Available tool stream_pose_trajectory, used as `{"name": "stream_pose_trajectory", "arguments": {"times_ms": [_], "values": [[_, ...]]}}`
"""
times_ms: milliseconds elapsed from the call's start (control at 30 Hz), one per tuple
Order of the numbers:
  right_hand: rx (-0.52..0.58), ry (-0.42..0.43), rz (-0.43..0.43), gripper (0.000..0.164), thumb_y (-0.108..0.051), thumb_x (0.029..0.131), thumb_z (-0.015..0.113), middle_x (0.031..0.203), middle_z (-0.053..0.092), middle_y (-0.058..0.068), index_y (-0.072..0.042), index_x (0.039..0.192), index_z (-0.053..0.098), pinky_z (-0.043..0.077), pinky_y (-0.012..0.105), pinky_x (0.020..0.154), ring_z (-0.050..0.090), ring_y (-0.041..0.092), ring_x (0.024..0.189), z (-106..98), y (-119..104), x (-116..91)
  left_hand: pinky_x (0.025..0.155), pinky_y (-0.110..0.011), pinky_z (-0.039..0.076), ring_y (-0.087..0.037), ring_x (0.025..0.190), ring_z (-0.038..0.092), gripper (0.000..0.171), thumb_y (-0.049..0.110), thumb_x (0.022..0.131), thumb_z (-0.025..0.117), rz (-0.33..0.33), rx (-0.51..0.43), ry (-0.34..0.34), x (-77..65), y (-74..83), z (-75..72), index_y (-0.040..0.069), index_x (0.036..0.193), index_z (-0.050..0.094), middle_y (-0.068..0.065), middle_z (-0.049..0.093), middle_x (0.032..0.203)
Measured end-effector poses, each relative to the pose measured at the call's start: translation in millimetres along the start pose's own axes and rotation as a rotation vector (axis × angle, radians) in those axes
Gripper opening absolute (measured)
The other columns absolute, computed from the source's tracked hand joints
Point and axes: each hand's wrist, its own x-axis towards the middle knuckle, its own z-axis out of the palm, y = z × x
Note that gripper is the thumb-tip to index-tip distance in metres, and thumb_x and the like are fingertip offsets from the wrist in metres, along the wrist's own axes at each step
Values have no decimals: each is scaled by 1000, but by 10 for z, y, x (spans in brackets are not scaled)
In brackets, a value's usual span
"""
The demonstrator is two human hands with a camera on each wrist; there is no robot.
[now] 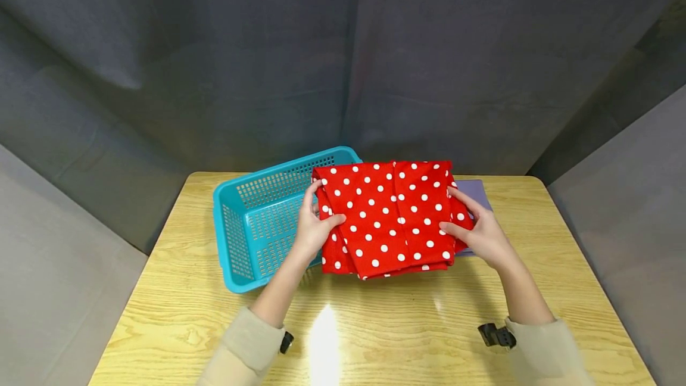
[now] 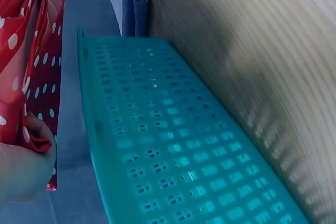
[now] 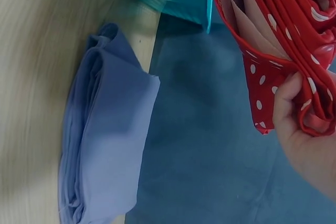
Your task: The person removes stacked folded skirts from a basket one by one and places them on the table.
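Note:
A folded red cloth with white polka dots [image 1: 386, 219] is held up over the table between both hands. The left hand [image 1: 313, 228] grips its left side, thumb on the near face. On the right side, the right hand [image 1: 479, 231] pinches the layers between thumb and fingers. Both wrist views show the folded layers edge-on, with the left hand [image 2: 26, 166] and right hand [image 3: 302, 124] at the cloth's edge. The cloth overlaps the right part of a turquoise plastic basket [image 1: 227, 237] in the head view.
Behind the cloth on the right lies a folded lavender-blue cloth [image 3: 113, 135] on the wooden table [image 1: 402, 332]. The perforated basket [image 2: 100, 156] stands at the table's back left. Grey curtains [image 1: 268, 64] hang behind and at both sides.

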Motion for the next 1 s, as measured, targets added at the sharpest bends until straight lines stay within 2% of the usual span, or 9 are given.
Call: {"name": "stream_pose_trajectory", "arguments": {"times_ms": [233,467,800,900,1000], "values": [[24,-4,30,74,-15,85,64,134,33,22,-18,146,22,54,32,68,58,4,88,-70,66,-118,74,-40,53,-31,100,57,76,1,78,68,-3,-3,-35,-57,-34,97,23,140,29,-19,50,116],[-28,21,21,73,-18,85,64,132,34,22,-16,145,24,54,31,67,56,0,88,-118,132,-219,76,-40,53,-33,104,55,76,1,79,67,4,6,-64,-104,-71,185,20,140,28,-20,49,119],[-23,39,33,72,-18,86,63,133,32,22,-17,146,22,54,30,66,56,-2,87,-182,211,-383,75,-39,53,-31,104,55,76,3,78,68,22,0,-98,-176,-137,307,20,140,27,-19,49,118],[-34,49,36,72,-17,86,62,133,33,22,-16,146,22,54,28,67,56,-3,87,-206,234,-433,76,-39,53,-32,104,55,76,2,79,67,15,-20,-121,-208,-125,338,18,141,26,-20,50,118],[-38,57,31,72,-16,86,62,133,33,22,-16,146,21,54,28,66,54,-3,88,-225,260,-479,76,-40,53,-34,101,57,75,-2,78,66,22,-27,-135,-284,-38,366,13,140,26,-23,51,116]]}}
